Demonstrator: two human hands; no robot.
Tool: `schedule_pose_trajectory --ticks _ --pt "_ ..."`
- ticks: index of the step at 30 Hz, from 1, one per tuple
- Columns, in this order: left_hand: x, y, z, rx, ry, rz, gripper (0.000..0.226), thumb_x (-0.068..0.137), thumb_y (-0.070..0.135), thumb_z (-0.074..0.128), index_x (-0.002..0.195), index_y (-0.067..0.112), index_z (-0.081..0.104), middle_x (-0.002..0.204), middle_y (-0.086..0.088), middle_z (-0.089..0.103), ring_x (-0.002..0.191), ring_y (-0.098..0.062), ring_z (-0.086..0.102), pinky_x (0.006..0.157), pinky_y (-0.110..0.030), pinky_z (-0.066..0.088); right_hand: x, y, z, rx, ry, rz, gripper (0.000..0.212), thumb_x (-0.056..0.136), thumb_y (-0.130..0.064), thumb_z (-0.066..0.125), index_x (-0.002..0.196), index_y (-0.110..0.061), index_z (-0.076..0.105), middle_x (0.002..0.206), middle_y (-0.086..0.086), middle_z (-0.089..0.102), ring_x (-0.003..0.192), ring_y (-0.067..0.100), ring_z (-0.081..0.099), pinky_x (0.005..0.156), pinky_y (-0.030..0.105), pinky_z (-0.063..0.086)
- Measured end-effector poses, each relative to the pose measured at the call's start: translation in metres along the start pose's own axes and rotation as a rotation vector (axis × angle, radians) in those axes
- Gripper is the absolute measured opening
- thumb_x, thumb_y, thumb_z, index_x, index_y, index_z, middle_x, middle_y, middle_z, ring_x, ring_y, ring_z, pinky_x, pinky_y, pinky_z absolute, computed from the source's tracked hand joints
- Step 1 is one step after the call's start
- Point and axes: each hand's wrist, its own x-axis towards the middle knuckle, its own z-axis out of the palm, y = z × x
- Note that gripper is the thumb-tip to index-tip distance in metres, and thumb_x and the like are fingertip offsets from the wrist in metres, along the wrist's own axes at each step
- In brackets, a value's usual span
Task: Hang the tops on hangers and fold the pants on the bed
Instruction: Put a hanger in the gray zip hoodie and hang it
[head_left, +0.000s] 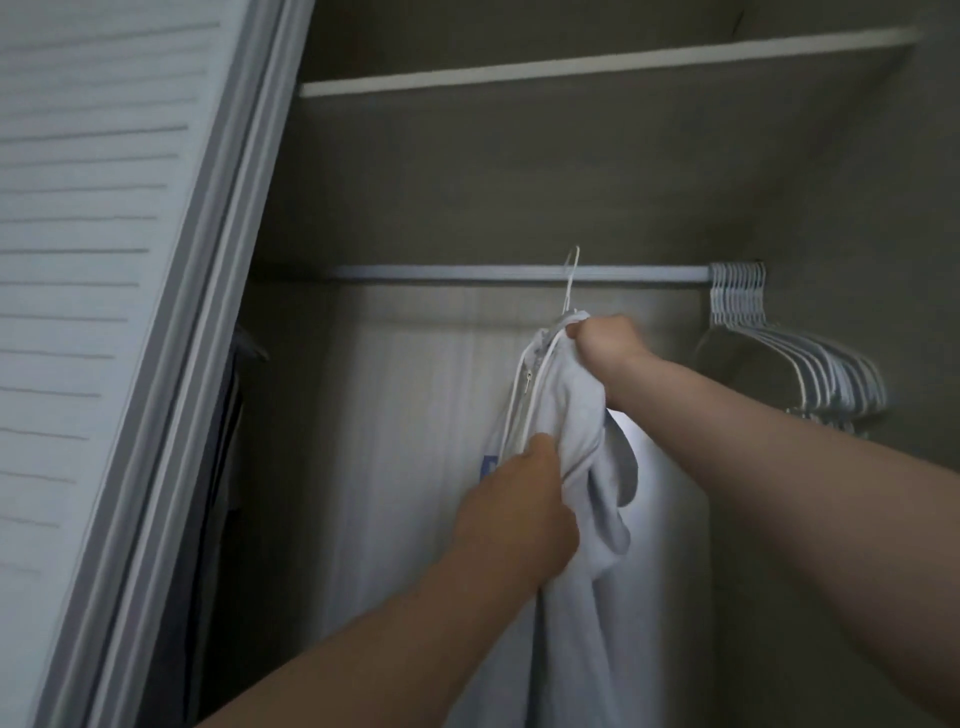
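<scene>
Through the head camera I am looking up into a closet. Both bare arms reach up to a white top (587, 467) that hangs in the middle of the opening, just below the rail (441, 273). It is a zip-front top, and its fabric falls down past the bottom of the picture.

The right hand (608, 343) is closed in a fist on the collar, at the neck of a thin white hanger (570, 283). The hanger's hook rises across the rail with its tip above it. I cannot tell whether the hook rests on the rail.

The left hand (519, 514) is lower, its fingers curled tight round a bunch of the top's fabric beside the zip.

A row of empty white hangers (779, 353) is packed together at the rail's right end, well apart from the top. A white shelf (571, 67) runs above. A slatted door (104, 260) fills the left, and dark clothes (223, 467) hang just inside it.
</scene>
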Motion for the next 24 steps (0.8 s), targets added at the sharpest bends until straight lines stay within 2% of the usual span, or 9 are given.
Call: schedule_pose_trajectory --ticks 2,6,10,13,15,18,20,22,24 --pt "0.019 -0.012 0.005 0.053 0.008 -0.009 0.021 0.093 0.017 0.049 0.096 0.022 0.029 0.115 -0.012 0.057 0.104 -0.035 0.06 0.074 -0.033 0.038 0.026 0.002 0.006 0.012 0.004 -0.012 0.023 0.097 -0.016 0.058 0.114 -0.001 0.064 0.092 0.012 0.065 0.069 0.024 0.062 0.054 0.026 0.045" --pt "0.05 -0.034 0.014 0.149 0.05 -0.001 0.017 0.093 0.019 0.051 0.106 0.02 0.039 0.115 -0.01 0.057 0.103 -0.032 0.061 0.071 -0.031 0.035 0.066 0.008 0.022 0.064 0.009 0.004 0.032 0.098 -0.014 0.057 0.126 0.003 0.059 0.112 0.016 0.065 0.096 0.028 0.064 0.078 0.035 0.048" --pt "0.068 -0.049 0.024 0.199 0.035 -0.015 0.025 0.093 0.016 0.05 0.116 0.016 0.043 0.119 -0.01 0.056 0.106 -0.033 0.06 0.073 -0.031 0.035 0.09 0.025 0.038 0.08 -0.07 0.02 0.033 0.098 -0.008 0.053 0.128 0.007 0.058 0.116 0.017 0.063 0.106 0.03 0.063 0.081 0.033 0.046" --pt "0.069 -0.058 0.03 0.232 -0.017 -0.031 0.023 0.093 0.014 0.049 0.116 0.015 0.045 0.12 -0.011 0.057 0.107 -0.033 0.06 0.074 -0.031 0.037 0.09 0.043 0.048 0.137 -0.098 0.023 0.027 0.095 -0.003 0.058 0.118 0.008 0.063 0.114 0.022 0.067 0.106 0.035 0.066 0.095 0.046 0.054" --pt "0.067 -0.065 0.031 0.267 -0.041 -0.047 0.019 0.093 0.014 0.048 0.112 0.016 0.044 0.119 -0.011 0.056 0.107 -0.035 0.059 0.075 -0.032 0.037 0.083 0.05 0.054 0.182 -0.129 0.011 0.024 0.091 -0.006 0.063 0.113 0.006 0.065 0.104 0.023 0.07 0.093 0.033 0.071 0.086 0.046 0.059" --pt "0.062 -0.077 0.027 0.312 -0.046 -0.086 0.016 0.091 0.014 0.048 0.099 0.019 0.036 0.111 -0.012 0.056 0.103 -0.037 0.06 0.074 -0.034 0.038 0.066 0.05 0.055 0.173 -0.226 -0.029 0.009 0.087 -0.009 0.066 0.086 -0.002 0.06 0.067 0.014 0.059 0.041 0.016 0.061 0.041 0.022 0.047" --pt "0.058 -0.088 0.022 0.341 -0.054 -0.117 0.015 0.09 0.014 0.048 0.097 0.019 0.035 0.105 -0.011 0.055 0.099 -0.037 0.06 0.072 -0.035 0.039 0.052 0.047 0.054 0.013 -0.287 -0.066 0.019 0.082 -0.019 0.069 0.084 -0.008 0.053 0.058 0.009 0.048 0.03 0.016 0.046 0.039 0.021 0.041" --pt "0.053 -0.098 0.016 0.365 -0.058 -0.125 0.014 0.089 0.014 0.048 0.095 0.018 0.035 0.102 -0.011 0.055 0.097 -0.037 0.06 0.072 -0.035 0.039 0.039 0.045 0.053 -0.186 -0.308 -0.126 0.038 0.076 -0.028 0.072 0.101 -0.008 0.052 0.055 0.011 0.051 0.035 0.022 0.05 0.044 0.03 0.05" --pt "0.048 -0.106 0.011 0.378 -0.052 -0.105 0.013 0.09 0.015 0.048 0.094 0.018 0.036 0.095 -0.007 0.054 0.096 -0.036 0.06 0.071 -0.036 0.041 0.026 0.043 0.051 -0.361 -0.279 -0.193 0.046 0.073 -0.035 0.069 0.095 0.003 0.054 0.048 0.014 0.06 0.036 0.03 0.059 0.041 0.04 0.056"
